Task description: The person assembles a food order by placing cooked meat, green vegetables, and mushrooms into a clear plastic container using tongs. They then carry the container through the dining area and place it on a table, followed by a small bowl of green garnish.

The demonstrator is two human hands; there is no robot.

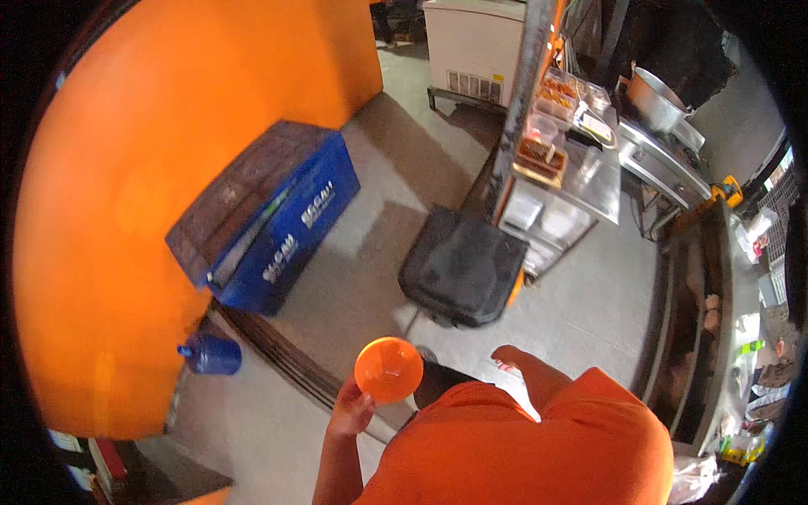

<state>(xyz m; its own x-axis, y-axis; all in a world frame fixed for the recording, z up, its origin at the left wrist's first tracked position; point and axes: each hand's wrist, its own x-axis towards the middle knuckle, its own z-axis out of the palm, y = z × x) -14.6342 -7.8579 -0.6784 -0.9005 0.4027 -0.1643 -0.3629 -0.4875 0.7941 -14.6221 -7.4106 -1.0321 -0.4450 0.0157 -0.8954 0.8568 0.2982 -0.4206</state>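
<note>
Head view: low in the frame's centre, the left hand grips an orange bowl by its rim; the right hand hangs loosely open just right of it, above the grey floor.

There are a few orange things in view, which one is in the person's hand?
The small round orange plastic bowl, held up at its lower edge by the left hand. The big orange wall stands apart on the left, and the orange shirt is worn.
</note>
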